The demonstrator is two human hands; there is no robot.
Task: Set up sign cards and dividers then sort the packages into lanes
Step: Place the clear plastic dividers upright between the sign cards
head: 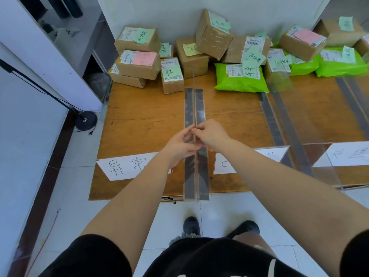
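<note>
A clear acrylic divider (194, 92) stands upright on edge along a dark tape strip (189, 108) down the middle of the wooden table (143, 116). My left hand (179, 145) and my right hand (209, 134) both pinch its top edge near the front. White sign cards lie at the front: one at the left (123, 165), one in the middle (265, 154) partly under my right arm, one at the right (349, 153). Cardboard boxes (137, 63) and green mailer bags (239, 80) with sticky notes are piled at the back.
A second clear divider (327, 172) stands at the right over more dark tape strips (271, 120). A white wall is behind the pile. A cabinet (65, 56) and a round black stand base (86, 120) sit left of the table. My feet (191, 225) are on white tiles.
</note>
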